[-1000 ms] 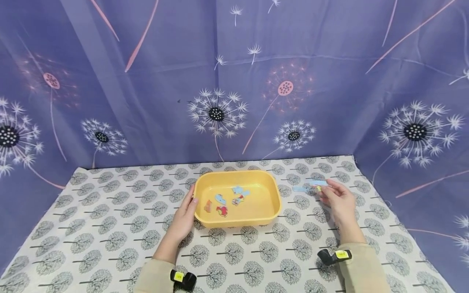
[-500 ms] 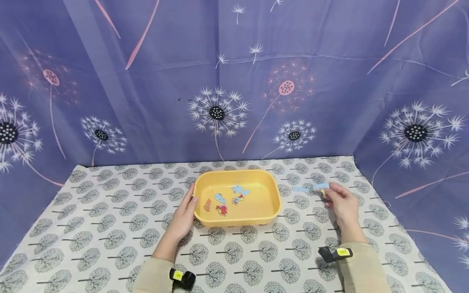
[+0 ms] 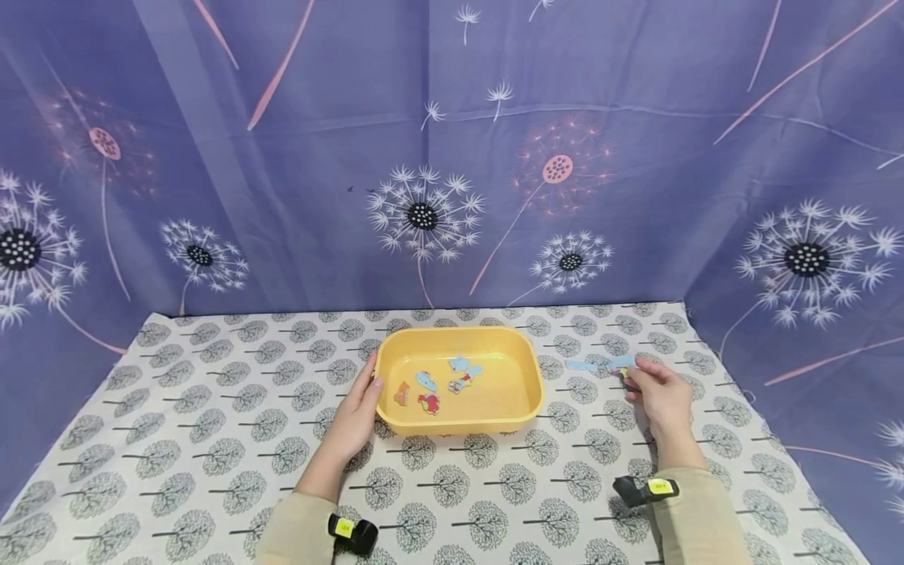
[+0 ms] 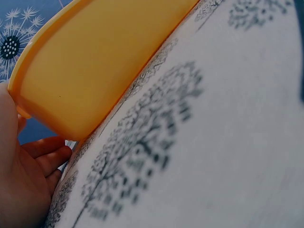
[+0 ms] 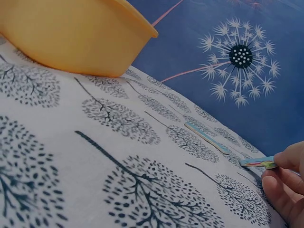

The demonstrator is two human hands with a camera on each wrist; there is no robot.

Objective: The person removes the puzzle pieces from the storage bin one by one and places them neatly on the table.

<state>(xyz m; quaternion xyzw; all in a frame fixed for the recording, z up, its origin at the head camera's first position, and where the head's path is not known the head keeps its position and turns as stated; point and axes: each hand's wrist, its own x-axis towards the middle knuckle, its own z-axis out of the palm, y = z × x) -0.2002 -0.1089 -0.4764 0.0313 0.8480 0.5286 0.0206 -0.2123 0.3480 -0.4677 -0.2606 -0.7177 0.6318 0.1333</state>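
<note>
A yellow plastic basin [image 3: 494, 416] stands on the cloth in the head view. My left hand [image 3: 356, 408] grips its left end, thumb at the rim and fingers against the outside wall. Right of the basin, my right hand [image 3: 660, 396] pinches a thin, flat light-blue piece [image 5: 259, 162] with a colourful printed edge, between thumb and fingers. The piece is held low, with its far end at or near the cloth. Just left of it, another flat light-blue strip [image 3: 581, 365] lies on the cloth, and the right wrist view shows this strip [image 5: 206, 137] too.
Inside the basin lie several small flat cut-out pieces, among them a red one [image 3: 428, 403], an orange one [image 3: 402, 394] and a light-blue one [image 3: 426, 380]. A white cloth [image 3: 212, 439] printed with trees covers the table. A purple dandelion curtain [image 3: 318, 196] hangs behind.
My right hand has come down slightly and a little to the right, lowering the light-blue piece toward the cloth. My left hand stays on the basin, which has not moved.
</note>
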